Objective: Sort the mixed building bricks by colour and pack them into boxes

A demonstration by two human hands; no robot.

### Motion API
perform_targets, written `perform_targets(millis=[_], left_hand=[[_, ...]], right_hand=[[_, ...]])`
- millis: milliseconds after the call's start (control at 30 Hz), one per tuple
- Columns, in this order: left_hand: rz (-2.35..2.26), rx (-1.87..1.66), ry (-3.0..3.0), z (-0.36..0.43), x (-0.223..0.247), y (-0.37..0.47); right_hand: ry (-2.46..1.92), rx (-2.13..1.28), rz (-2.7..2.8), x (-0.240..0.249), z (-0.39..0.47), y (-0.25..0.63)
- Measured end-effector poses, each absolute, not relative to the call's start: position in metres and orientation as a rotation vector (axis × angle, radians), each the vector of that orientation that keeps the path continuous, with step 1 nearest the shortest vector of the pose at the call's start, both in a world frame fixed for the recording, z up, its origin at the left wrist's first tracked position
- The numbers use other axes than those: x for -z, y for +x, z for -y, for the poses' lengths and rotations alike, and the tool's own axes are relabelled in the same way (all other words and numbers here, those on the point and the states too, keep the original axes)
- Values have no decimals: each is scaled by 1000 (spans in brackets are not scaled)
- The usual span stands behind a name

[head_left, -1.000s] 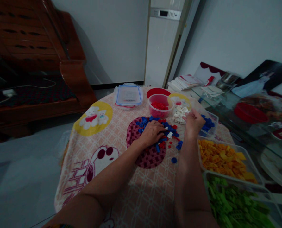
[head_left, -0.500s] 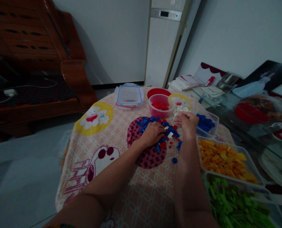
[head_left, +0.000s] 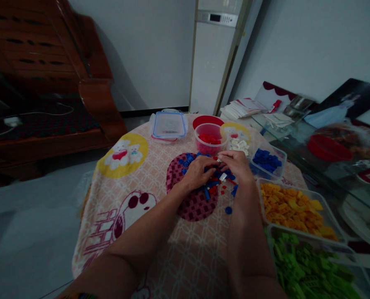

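Hands, head view: left hand (head_left: pixel 199 170) palm down on the near-left part of a mixed pile (head_left: pixel 213 190) of blue, red and a few white pieces, fingers bent and loosely together; any grip under them cannot be told. Right hand (head_left: pixel 237 162) at the pile's far-right edge, thumb and fingers drawn nearly closed, tips beside a small white piece (head_left: pixel 219 160); whether it is pinched, cannot tell. Change: right hand has come from the white heap (head_left: pixel 242 145) back to the pile, close to the left, which has hardly shifted. Reads as both hands now working the same patch of mixed pieces. Pile lies on the dark red patch (head_left: pixel 199 209) of the tablecloth (head_left: pixel 185 265) and spills right of it; a round blue piece (head_left: pixel 229 210) sits apart, nearer the wearer. Beyond the pile, a round tub (head_left: pixel 207 148) with red pieces (head_left: pixel 210 139). To the right, separate clear boxes of blue pieces (head_left: pixel 267 161), orange-yellow pieces (head_left: pixel 292 209) and green pieces (head_left: pixel 309 265). White heap stands between round tub and blue box.
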State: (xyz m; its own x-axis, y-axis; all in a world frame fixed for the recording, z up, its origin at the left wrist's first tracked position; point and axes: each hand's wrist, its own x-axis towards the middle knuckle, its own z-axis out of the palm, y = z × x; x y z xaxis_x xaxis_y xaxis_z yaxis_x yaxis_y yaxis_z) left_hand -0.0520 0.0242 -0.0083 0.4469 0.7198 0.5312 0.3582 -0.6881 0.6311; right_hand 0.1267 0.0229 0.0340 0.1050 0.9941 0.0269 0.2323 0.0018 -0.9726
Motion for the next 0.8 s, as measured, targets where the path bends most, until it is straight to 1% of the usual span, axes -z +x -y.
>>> perform_targets(millis=[100, 200, 400, 533, 667, 800], left_hand=[[-898, -1125, 2288, -24, 7, -52], [-901, -1089, 2312, -22, 6, -51], [-867, -998, 2399, -15, 5, -43], [-816, -861, 2501, -10, 6, -38], [-821, -681, 2603, -9, 11, -37], [-822, -598, 2637, -9, 15, -36]], right_hand=[[-1389, -1041, 1318, -33, -23, 128], [-1370, -985, 1243, -31, -24, 130], [-1320, -609, 891, -25, -35, 142], [-1304, -396, 747, -17, -44, 157], [-1345, -353, 761, -11, -47, 164], [-1350, -354, 806, -9, -46, 162]])
